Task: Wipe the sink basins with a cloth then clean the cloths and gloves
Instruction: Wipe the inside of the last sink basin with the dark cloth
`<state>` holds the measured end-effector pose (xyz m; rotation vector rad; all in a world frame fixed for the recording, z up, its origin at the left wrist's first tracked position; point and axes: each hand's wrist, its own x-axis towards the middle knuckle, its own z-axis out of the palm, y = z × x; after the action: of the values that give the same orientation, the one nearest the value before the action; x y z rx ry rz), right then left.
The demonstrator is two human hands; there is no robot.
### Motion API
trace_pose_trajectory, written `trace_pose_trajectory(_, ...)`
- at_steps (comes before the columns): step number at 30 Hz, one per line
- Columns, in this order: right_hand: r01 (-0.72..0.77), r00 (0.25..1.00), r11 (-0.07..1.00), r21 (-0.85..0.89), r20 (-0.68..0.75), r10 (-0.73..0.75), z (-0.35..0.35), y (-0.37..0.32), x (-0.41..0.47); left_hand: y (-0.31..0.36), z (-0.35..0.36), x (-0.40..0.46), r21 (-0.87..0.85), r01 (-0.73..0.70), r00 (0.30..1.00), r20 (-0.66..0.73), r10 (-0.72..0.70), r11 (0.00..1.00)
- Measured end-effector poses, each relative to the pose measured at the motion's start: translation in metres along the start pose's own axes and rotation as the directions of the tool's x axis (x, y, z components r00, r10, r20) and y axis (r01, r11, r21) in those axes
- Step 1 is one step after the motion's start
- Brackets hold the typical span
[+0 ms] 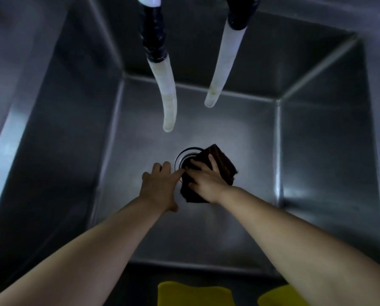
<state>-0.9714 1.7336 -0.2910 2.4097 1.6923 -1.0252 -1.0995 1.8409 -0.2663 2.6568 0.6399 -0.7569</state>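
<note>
The right hand (206, 182) presses a dark cloth (223, 164) flat, fingers spread, on the sink basin (240, 129) floor, directly over the drain (181, 156). Just beside it, the left hand (160, 188) rests open, one fingertip touching the cloth. Risk: a corner could slip into the drain opening underneath.

We see two pale hoses hanging from above. Left hose (168, 93) curves down and ends lower; its upper part is wrapped in dark tape (154, 34). Right hose (223, 62) runs straighter, ends higher, and has a dark wrap (240, 16) at its top. The two tips are apart, neither touching anything. Round drain ring (180, 159) in the floor below them, partly covered. No water visible from either hose that we can tell.
</note>
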Motion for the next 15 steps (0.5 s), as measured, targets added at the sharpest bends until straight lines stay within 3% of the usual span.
trace_pose_trajectory(3, -0.048, 0.999, 0.992, 0.119, -0.021, 0.05, -0.001, 0.007, 0.002, 0.003, -0.001, 0.001, 0.007, 0.0, 1.0, 0.01, -0.001, 1.0)
trace_pose_trajectory(6, -0.02, 0.999, 0.998, 0.052, -0.038, 0.022, -0.005, 0.009, 0.0, 0.005, -0.005, 0.002, 0.048, -0.014, 1.0, 0.022, 0.013, 0.999)
trace_pose_trajectory(9, 0.107, 0.992, 0.983, -0.147, -0.055, -0.117, -0.015, 0.013, -0.008, 0.007, -0.005, 0.002, 0.072, -0.021, 1.0, 0.02, 0.02, 0.997)
trace_pose_trajectory(12, 0.301, 0.948, 0.828, -0.473, 0.05, -0.316, -0.025, 0.018, -0.012, 0.005, -0.004, 0.002, 0.077, -0.028, 0.999, 0.042, 0.025, 0.997)
trace_pose_trajectory(15, 0.364, 0.926, 0.721, -0.59, 0.142, -0.351, -0.032, 0.021, -0.007, 0.006, -0.005, 0.002, 0.08, -0.026, 0.999, 0.042, 0.022, 0.996)
